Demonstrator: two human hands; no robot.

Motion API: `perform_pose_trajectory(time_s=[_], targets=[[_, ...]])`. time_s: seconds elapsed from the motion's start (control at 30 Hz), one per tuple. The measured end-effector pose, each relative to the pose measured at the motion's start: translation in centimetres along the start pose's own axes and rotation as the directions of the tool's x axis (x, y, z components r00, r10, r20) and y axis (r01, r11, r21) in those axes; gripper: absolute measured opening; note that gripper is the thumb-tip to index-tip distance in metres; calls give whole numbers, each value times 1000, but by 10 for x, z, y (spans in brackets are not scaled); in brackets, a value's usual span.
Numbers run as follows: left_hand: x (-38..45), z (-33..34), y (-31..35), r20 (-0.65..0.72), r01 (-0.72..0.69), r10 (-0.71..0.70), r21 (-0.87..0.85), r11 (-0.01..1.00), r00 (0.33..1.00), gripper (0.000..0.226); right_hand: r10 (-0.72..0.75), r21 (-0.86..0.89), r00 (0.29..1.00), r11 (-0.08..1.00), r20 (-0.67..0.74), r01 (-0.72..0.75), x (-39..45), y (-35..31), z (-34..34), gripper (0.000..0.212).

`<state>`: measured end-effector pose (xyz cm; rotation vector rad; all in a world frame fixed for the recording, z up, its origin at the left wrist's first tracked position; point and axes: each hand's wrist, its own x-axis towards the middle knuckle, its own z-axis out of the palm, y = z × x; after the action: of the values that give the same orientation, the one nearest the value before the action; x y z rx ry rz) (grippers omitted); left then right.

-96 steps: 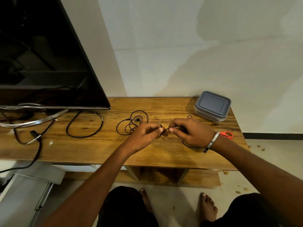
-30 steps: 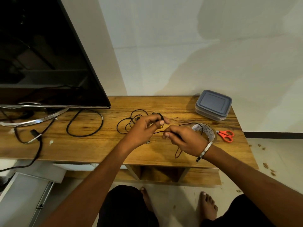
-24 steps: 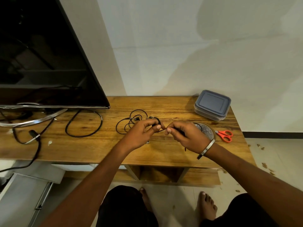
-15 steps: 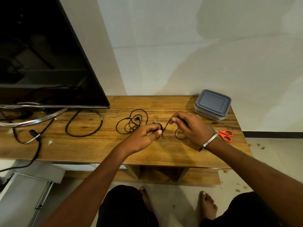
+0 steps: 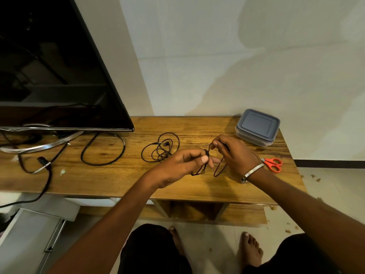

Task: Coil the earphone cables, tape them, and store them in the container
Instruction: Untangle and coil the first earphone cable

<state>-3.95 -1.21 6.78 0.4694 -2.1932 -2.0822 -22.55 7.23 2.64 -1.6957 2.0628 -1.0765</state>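
Observation:
Above the middle of the wooden table (image 5: 110,177), both hands work a thin black earphone cable (image 5: 219,169). My left hand (image 5: 181,165) pinches small loops of it between thumb and fingers. My right hand (image 5: 234,155) pinches the cable just to the right, and a loop hangs below it. A second black earphone (image 5: 160,147) lies loosely tangled on the table to the left of the hands. The grey lidded container (image 5: 257,127) stands shut at the back right corner. The tape roll is hidden behind my right hand.
Orange scissors (image 5: 273,164) lie by the right edge. A large TV (image 5: 51,72) on a metal stand fills the left side, with thick black cables (image 5: 102,149) looping on the table in front of it. Crumbs dot the floor at right.
My hands have kept winding the cable: the right hand swung out, back and up again, the hanging part got shorter, and the tape roll seen a second ago is now covered.

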Motion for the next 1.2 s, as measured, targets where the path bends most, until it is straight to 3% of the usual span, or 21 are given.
perform_pose_trajectory(time_s=[0.3,0.43,0.47,0.53,0.6,0.8,0.93,1.07,1.2], targets=[[3,4,6,4,-87,96,-393,915,995,22,6,101,999,995,40,-10,-5,1,13,18],[5,8,14,21,-133,161,-461,877,987,19,1,209,996,978,88,-19,-10,-8,13,29],[6,10,16,17,-145,174,-474,869,985,19,10,219,994,975,107,-33,-13,-10,16,24],[9,12,20,-3,-169,194,-510,844,981,20,35,154,993,987,115,-52,-17,-16,18,31],[10,12,24,-52,-199,202,-523,829,978,19,10,96,991,995,137,-23,-19,-9,29,24],[15,0,20,-217,-226,168,-280,933,962,24,-36,124,985,992,169,15,-26,-16,31,29],[17,-7,6,-301,-190,184,11,982,936,26,-48,133,977,991,207,21,-25,-18,29,28],[19,-17,-16,-302,-78,174,304,950,937,20,-79,156,969,987,235,43,-23,-20,24,22],[14,-26,-29,-301,29,129,469,883,945,19,-102,185,976,981,194,66,-21,-19,13,21]])
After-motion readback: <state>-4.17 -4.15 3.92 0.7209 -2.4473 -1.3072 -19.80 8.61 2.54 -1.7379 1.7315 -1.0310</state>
